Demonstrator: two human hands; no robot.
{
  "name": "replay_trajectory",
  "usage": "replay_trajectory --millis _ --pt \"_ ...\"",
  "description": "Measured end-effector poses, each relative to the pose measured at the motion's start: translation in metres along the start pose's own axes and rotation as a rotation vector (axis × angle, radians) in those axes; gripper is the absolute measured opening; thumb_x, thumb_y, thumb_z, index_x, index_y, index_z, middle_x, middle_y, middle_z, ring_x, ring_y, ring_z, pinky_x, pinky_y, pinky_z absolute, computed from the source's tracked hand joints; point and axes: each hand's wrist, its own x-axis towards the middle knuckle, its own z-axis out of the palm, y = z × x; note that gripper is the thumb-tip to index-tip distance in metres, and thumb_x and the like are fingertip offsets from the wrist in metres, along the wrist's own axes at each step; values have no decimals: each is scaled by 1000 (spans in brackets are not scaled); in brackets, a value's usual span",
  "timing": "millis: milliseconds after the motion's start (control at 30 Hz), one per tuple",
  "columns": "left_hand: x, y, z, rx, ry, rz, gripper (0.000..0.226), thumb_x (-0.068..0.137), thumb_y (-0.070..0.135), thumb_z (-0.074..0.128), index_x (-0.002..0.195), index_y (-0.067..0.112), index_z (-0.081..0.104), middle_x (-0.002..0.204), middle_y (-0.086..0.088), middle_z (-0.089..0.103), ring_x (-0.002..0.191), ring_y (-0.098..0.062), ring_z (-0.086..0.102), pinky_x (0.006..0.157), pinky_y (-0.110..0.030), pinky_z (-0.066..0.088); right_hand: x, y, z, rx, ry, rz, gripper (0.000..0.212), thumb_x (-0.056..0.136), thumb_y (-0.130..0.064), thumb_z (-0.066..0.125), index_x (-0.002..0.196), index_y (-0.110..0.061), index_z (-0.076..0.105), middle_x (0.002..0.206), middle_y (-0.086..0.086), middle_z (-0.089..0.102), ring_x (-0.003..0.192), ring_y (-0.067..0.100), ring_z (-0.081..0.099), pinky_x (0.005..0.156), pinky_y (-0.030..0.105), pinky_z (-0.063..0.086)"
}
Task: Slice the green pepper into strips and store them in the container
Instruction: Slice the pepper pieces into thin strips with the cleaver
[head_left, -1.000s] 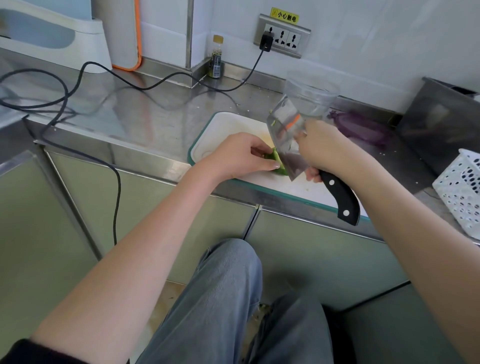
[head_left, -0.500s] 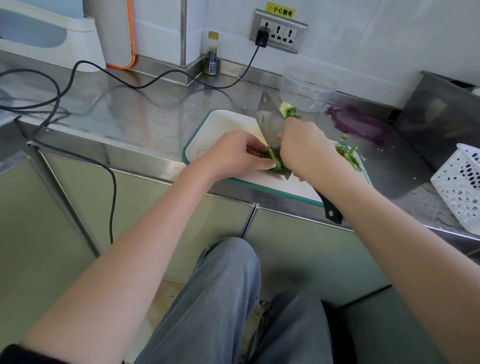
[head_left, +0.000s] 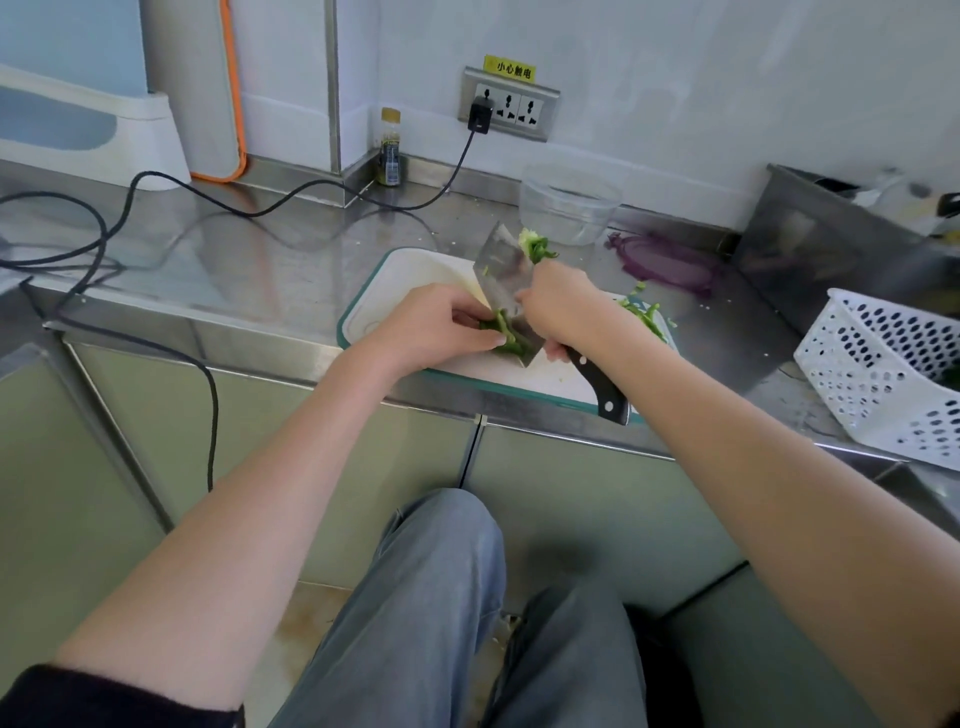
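On the tabletop (head_left: 291, 270) the cutting board (head_left: 415, 275) lies centre, with the container (head_left: 570, 208) behind it, the lid (head_left: 662, 262) right of that, and the basket (head_left: 883, 364) far right.

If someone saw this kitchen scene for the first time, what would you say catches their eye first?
Most likely the cleaver at the centre, gripped by the right hand, its blade down on the green pepper that the left hand holds on the white cutting board. Cut strips lie on the board's right side, and an empty clear container stands behind by the wall, its purple lid beside it.
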Motion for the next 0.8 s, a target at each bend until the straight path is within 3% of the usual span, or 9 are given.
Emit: replay_trajectory --millis 67,133,233,367,467,533,600,667,800 --pt "1 -2 2 25 20 3 26 77 25 76 102 19 72 91 8 69 84 -5 61 84 -21 48 5 -1 6 129 -17 51 25 96 -14 47 115 -3 60 13 -15 23 19 -14 31 33 13 33" --pt "3 -5 2 29 26 0 30 76 25 76 105 17 71 98 3 70 87 -7 63 89 -25 50 3 -2 4 146 -37 39 20 97 -12 43 97 -1 60 16 -21 26 16 -7 33 29 13 32" --pt "5 -9 1 15 8 -14 33 75 26 77 106 20 70 101 2 70 91 -8 63 93 -29 50 1 3 4 20 -73 32 23 95 -13 51 114 -6 61 14 -7 29 18 1 40 25 13 29" --pt "6 -10 1 -5 8 -28 33 77 27 76 109 21 69 102 2 70 91 -7 63 93 -27 49 16 2 -2 -13 -82 16 20 89 -17 61 108 -11 66 83 3 72 87 15 62 66 23 47" --pt "6 -9 2 19 42 -25 31 82 23 71 112 18 68 104 2 69 90 -9 62 91 -25 48 30 6 1 285 -12 46 18 94 -16 53 98 -4 67 68 5 68 62 20 61 61 24 54" --pt "6 -10 2 36 48 -19 31 83 23 70 113 17 68 103 2 68 91 -9 62 88 -21 46 26 11 -2 386 20 57 26 98 -17 45 116 -5 60 92 16 69 48 14 50 35 16 45" --pt "6 -12 2 39 42 -20 33 82 25 71 114 18 67 105 1 68 93 -9 62 89 -20 46 29 28 -2 454 18 148 41 93 -16 55 132 -5 49 122 16 60 61 16 57 44 11 48" --pt "7 -14 2 40 35 -16 34 80 28 72 113 20 67 107 0 68 95 -9 62 92 -24 47 25 45 6 383 64 194 50 86 -14 64 133 -6 48 119 12 60 87 21 64 70 23 54" --pt "7 -13 2 39 29 2 32 78 33 73 108 23 70 105 2 68 96 -8 62 93 -26 48 19 73 6 353 126 226 34 96 -21 45 114 6 57 69 14 58 52 21 56 46 30 46"
